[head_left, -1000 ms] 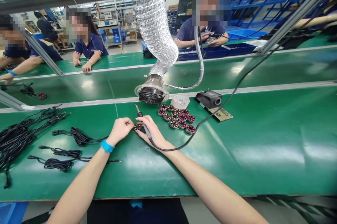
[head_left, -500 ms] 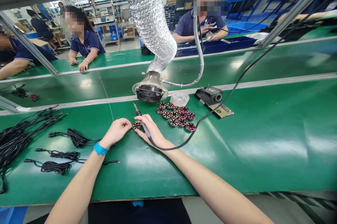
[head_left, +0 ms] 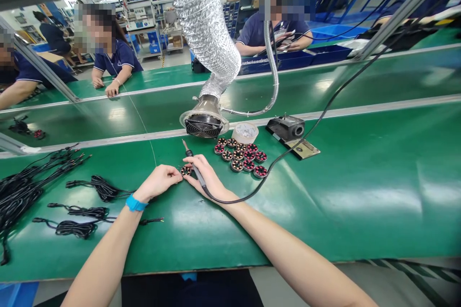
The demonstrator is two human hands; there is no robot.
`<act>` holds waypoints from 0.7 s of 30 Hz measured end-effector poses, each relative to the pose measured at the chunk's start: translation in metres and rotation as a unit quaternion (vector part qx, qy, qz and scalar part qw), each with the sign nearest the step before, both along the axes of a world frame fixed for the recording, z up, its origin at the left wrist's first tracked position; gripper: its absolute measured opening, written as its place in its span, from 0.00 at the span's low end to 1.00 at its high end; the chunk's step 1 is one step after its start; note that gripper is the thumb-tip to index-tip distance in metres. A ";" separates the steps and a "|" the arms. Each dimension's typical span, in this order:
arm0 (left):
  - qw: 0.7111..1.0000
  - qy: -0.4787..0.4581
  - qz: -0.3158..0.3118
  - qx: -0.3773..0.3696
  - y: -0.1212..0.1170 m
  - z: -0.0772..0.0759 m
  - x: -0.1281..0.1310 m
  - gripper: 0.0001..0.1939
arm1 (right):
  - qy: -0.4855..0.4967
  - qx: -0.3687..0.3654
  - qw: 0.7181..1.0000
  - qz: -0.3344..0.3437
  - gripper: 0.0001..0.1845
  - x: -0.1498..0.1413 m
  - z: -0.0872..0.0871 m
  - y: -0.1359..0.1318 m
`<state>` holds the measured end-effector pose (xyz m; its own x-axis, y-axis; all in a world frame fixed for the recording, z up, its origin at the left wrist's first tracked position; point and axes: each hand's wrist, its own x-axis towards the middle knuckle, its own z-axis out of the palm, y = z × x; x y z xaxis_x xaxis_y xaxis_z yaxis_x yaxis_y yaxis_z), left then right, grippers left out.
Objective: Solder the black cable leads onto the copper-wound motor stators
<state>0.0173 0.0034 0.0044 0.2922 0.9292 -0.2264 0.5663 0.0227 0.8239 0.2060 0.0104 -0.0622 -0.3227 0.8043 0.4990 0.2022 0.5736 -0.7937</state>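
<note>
My right hand (head_left: 205,172) holds a soldering iron (head_left: 199,177) between thumb and fingers, its tip pointing up and away from me. A small round motor stator (head_left: 186,171) with copper windings sits at the fingertips of both hands, close to the green bench top. My left hand (head_left: 162,181), with a blue band at the wrist, is closed in a pinch against the stator's left edge. What lies between those fingertips is too small to make out. A coiled black cable (head_left: 104,188) runs toward the left wrist and passes out of sight under it.
Several more stators (head_left: 238,154) stand grouped beside a tape roll (head_left: 245,132). An iron stand (head_left: 286,129) is at their right. A fume extractor hood (head_left: 204,124) hangs overhead. Black cables (head_left: 25,191) lie left. The iron's cord (head_left: 266,179) crosses my right forearm. Co-workers sit opposite.
My left hand has shifted slightly right, nearer the stator. The right hand keeps the soldering iron in almost the same pose. The camera view has moved a little.
</note>
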 end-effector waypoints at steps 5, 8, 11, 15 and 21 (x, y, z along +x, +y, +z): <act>0.986 -0.094 0.138 0.003 0.007 0.000 -0.007 0.17 | -0.002 0.005 1.000 -0.004 0.27 0.000 0.001 0.000; 0.979 -0.062 0.177 0.086 0.010 -0.004 -0.009 0.19 | 0.001 0.006 1.000 0.000 0.27 0.000 0.002 -0.001; 0.987 -0.015 0.133 0.085 0.010 -0.011 -0.001 0.20 | 0.006 0.000 1.000 0.008 0.28 0.000 0.003 -0.001; 0.989 -0.033 0.111 0.094 0.011 -0.013 0.006 0.19 | 0.007 -0.002 1.000 0.016 0.28 -0.001 0.002 -0.001; 0.972 0.028 0.143 0.182 0.005 0.015 -0.027 0.16 | 0.004 0.007 1.000 0.004 0.26 -0.001 0.003 -0.002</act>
